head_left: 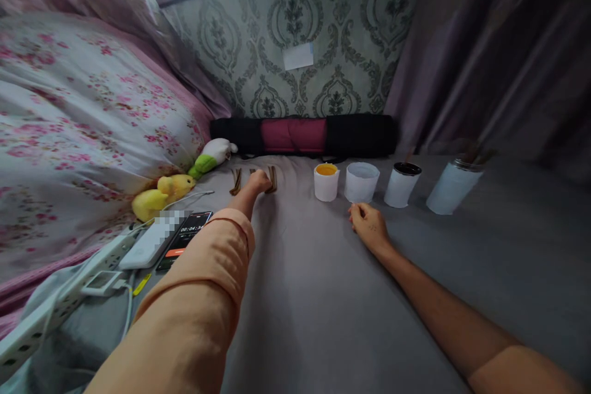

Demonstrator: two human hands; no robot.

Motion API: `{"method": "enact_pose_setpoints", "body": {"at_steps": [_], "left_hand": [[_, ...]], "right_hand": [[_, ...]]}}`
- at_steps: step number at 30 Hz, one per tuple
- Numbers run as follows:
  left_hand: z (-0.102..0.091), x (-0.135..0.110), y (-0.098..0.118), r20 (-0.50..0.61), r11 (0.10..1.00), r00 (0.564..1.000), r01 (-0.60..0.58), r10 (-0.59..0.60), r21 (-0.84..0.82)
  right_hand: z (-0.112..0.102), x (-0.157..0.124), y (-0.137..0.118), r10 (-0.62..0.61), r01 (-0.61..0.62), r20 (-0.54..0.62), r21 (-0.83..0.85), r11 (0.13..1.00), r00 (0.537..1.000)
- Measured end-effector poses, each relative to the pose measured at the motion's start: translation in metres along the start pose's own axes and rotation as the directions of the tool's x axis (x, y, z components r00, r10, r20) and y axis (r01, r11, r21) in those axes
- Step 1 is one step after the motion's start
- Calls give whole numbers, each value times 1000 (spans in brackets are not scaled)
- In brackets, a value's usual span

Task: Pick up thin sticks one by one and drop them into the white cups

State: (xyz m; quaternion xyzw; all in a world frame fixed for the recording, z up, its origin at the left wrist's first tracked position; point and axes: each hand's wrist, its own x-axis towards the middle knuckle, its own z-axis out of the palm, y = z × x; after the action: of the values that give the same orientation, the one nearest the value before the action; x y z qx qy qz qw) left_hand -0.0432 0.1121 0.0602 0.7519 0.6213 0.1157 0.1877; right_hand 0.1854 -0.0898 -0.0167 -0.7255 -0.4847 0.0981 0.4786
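Note:
My left hand (260, 181) reaches far forward on the grey sheet, curled among small brown folded strips. One brown strip (236, 182) lies to its left and another brown strip (271, 179) is right beside it. Between them, the top of a third strip shows behind the hand. Its fingertips are hidden, so I cannot make out what they grip. My right hand (370, 226) rests with curled fingers just in front of a white-wrapped cup (362, 183), and nothing shows in it. Left of that cup stands a white-wrapped container (326, 186) with yellow contents.
A white-wrapped jar (401, 188) with dark contents and a tilted-looking jar (453, 189) holding brushes or sticks stand right. A phone (184, 237), power bank (150, 243), power strip (60, 308) and plush toys (175, 185) lie left. A black-and-maroon roll (295, 135) lies along the wall.

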Motion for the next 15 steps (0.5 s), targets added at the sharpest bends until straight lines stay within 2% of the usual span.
{"method": "enact_pose_setpoints", "body": {"at_steps": [7, 15], "left_hand": [[5, 2, -2, -14, 997, 1000, 14, -13, 82], [10, 9, -5, -4, 999, 1000, -3, 3, 34]], "right_hand": [[-1, -1, -2, 2, -2, -1, -20, 1000, 1000], [0, -1, -1, 20, -20, 4, -8, 1000, 1000]]}}
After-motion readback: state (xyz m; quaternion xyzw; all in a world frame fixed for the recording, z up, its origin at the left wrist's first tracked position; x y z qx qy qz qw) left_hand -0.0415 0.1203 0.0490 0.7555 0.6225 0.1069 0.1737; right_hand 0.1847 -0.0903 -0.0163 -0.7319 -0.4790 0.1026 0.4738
